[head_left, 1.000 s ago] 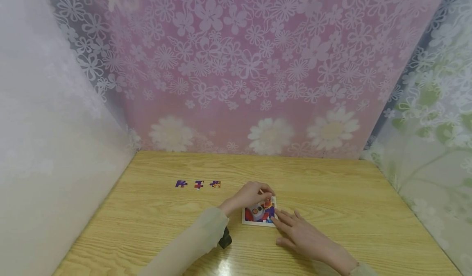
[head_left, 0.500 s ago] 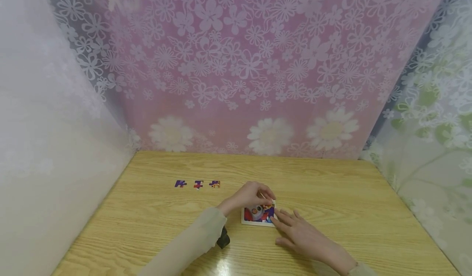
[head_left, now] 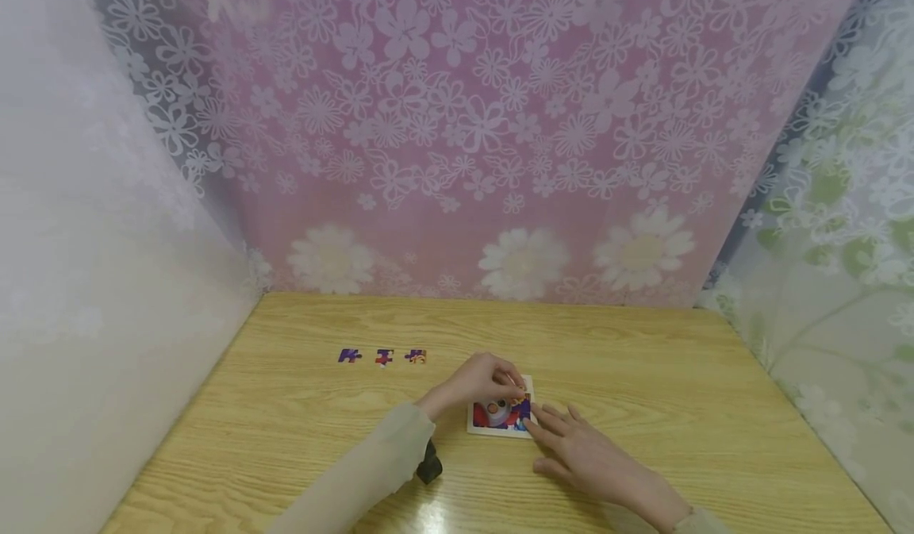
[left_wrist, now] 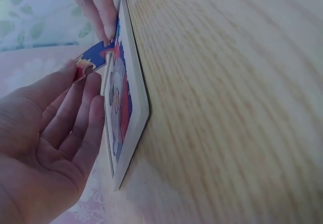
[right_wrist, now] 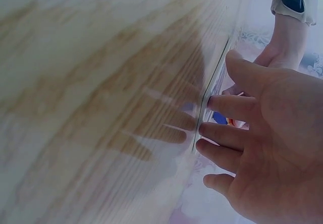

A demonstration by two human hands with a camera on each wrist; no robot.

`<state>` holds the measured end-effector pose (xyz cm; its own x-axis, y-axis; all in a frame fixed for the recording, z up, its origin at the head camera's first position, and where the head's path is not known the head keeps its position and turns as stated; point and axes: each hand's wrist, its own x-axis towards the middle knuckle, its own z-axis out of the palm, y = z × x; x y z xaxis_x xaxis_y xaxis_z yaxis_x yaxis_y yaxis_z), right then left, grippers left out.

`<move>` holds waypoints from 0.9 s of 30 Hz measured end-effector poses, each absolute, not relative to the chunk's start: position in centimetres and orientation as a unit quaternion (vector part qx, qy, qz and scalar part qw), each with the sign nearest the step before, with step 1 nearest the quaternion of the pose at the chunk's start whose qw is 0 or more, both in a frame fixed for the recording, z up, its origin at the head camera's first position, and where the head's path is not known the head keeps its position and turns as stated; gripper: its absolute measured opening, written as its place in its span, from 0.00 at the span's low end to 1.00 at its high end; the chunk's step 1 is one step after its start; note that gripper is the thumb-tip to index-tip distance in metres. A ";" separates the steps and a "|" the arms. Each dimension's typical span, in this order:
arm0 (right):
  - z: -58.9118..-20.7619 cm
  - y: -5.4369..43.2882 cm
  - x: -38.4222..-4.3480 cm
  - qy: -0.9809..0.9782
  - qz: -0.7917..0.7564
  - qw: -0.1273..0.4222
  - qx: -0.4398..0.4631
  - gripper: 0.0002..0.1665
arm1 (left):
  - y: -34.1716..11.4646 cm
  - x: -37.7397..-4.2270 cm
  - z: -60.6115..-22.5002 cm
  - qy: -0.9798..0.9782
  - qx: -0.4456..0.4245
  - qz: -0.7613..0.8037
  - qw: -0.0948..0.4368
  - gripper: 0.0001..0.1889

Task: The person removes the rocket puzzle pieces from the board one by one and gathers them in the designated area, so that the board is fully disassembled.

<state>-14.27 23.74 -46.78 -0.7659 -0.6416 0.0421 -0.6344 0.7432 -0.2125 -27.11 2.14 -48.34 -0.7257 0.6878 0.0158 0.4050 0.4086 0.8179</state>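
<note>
A small jigsaw board [head_left: 489, 432] with a pale frame and a purple, red and grey cartoon picture lies flat on the table. My left hand [head_left: 484, 381] is over its far part, pinching a blue jigsaw piece [left_wrist: 94, 56] with a red and yellow patch between thumb and fingers. In the left wrist view the piece tilts up from the picture, its lower end right at the board's surface. My right hand [head_left: 589, 456] lies with fingers extended, fingertips at the board's right edge. In the right wrist view, the right palm [right_wrist: 287, 138] hides much of the board.
Three loose jigsaw pieces [head_left: 385, 356] stand in a row on the wooden table [head_left: 300, 439], farther back and to the left. A pink flowered backdrop [head_left: 457, 161] rises behind the table, with pale panels on both sides. A black wrist camera [head_left: 430, 467] hangs under the left sleeve.
My left hand's fingers have shifted slightly over the board, drawing back a little so its far right corner shows more. The right hand stays in place.
</note>
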 end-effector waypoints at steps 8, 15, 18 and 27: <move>-46.7 23.8 -14.3 0.935 -0.101 0.021 -0.339 0.35 | 2.3 -27.0 -48.2 0.833 0.322 0.423 0.153 0.06; -46.6 23.7 -14.2 0.935 -0.103 0.026 -0.338 0.36 | 2.0 -27.3 -48.2 0.821 0.305 0.460 0.145 0.07; -46.6 23.7 -14.2 0.936 -0.107 0.029 -0.335 0.36 | 1.7 -27.4 -48.1 0.809 0.293 0.486 0.155 0.07; -46.7 23.7 -14.2 0.936 -0.108 0.020 -0.335 0.35 | 0.3 -27.8 -47.9 0.790 0.240 0.535 0.179 0.08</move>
<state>-14.20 23.65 -46.65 -0.7747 -0.6313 0.0354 -0.6227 0.7520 -0.2162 -27.81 0.26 -47.93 -0.8205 0.5710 -0.0267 0.1868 0.3119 0.9316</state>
